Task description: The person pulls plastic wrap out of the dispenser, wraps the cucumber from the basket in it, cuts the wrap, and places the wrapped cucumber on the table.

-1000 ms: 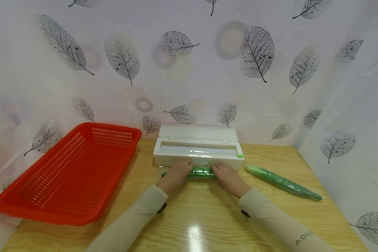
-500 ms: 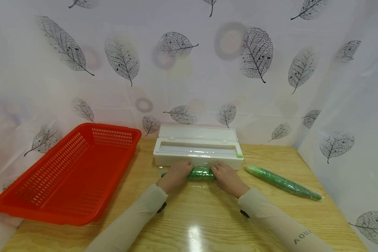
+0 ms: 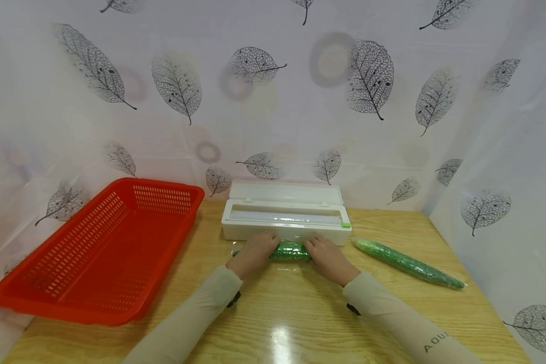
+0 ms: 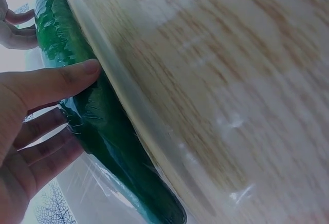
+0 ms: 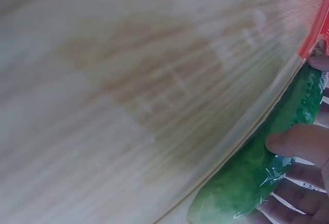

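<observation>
A green cucumber (image 3: 290, 251) with clear plastic film around it lies crosswise on the table, close against the front of a white cling film dispenser (image 3: 286, 233). My left hand (image 3: 253, 254) grips its left part; in the left wrist view the thumb lies on one side of the cucumber (image 4: 110, 126) and the fingers on the other. Toward its right end my right hand (image 3: 331, 259) holds it the same way, thumb (image 5: 293, 142) on the near side. Film sticks out past the cucumber's left end. Both hands cover parts of it in the head view.
A second film-wrapped cucumber (image 3: 409, 264) lies slantwise on the right of the wooden table (image 3: 277, 313). To the left stands a red plastic basket (image 3: 152, 283) with slotted walls. The dispenser's lid (image 3: 286, 192) is raised at the back, before a leaf-patterned curtain (image 3: 273, 121).
</observation>
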`<state>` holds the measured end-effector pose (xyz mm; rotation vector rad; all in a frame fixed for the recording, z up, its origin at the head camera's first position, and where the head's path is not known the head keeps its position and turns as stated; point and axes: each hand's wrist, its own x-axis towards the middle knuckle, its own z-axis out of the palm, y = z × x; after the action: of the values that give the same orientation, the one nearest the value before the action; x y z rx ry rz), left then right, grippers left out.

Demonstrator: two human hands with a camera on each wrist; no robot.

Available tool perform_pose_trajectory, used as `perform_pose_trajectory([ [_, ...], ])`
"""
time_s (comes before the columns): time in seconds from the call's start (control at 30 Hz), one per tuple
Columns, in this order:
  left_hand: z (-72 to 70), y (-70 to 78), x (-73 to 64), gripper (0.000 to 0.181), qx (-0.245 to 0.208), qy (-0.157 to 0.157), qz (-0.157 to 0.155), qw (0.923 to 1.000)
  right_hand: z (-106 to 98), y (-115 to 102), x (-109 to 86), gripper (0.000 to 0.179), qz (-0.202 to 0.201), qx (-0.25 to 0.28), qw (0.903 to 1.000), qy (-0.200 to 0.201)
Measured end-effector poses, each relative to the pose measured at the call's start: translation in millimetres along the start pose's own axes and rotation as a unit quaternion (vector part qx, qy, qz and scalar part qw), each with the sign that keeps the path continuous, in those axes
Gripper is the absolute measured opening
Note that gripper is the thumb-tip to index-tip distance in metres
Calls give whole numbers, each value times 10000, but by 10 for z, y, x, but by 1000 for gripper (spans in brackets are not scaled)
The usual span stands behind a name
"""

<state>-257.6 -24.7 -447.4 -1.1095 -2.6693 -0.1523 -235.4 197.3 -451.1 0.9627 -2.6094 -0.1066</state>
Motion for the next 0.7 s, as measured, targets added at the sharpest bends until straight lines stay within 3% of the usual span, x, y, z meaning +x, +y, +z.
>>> perform_pose_trajectory([
  [0.7,-54,4,-5,24,-58,-114,48,9999,14,-10,-21,39,-68,-55,9999,64],
])
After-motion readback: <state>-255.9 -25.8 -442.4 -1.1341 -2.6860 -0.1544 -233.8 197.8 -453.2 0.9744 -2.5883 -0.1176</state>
